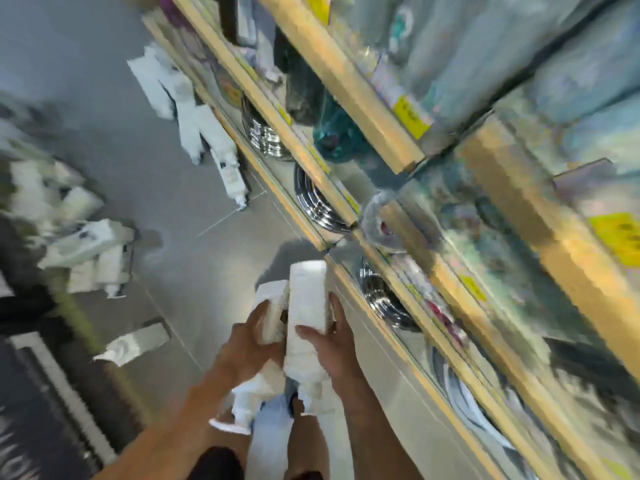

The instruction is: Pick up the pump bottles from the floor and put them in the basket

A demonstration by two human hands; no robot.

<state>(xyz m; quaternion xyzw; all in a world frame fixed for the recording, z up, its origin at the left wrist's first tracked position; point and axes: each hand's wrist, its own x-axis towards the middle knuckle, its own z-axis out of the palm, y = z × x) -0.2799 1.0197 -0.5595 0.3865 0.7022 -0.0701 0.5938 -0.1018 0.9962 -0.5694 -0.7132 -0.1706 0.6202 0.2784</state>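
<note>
Carry step in hand. The left hand (252, 344) is wrapped round a white rectangular plastic pump bottle (273, 311). The right hand (334, 344) is clamped on a second, longer white pump bottle (308, 306). The two bottles are held side by side.

Left of the hands, a lone white bottle (138, 341) lies on the grey floor (190, 209). Further white bottles (207, 133) lie beyond the hands, along the wooden shelf unit (263, 98).

The basket cannot be made out in the blur. It must be located first, then both bottles lowered in.

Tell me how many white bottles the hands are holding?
2. One white plastic pump bottle in the left hand, a second white pump bottle in the right hand. Blur may hide others.
</note>
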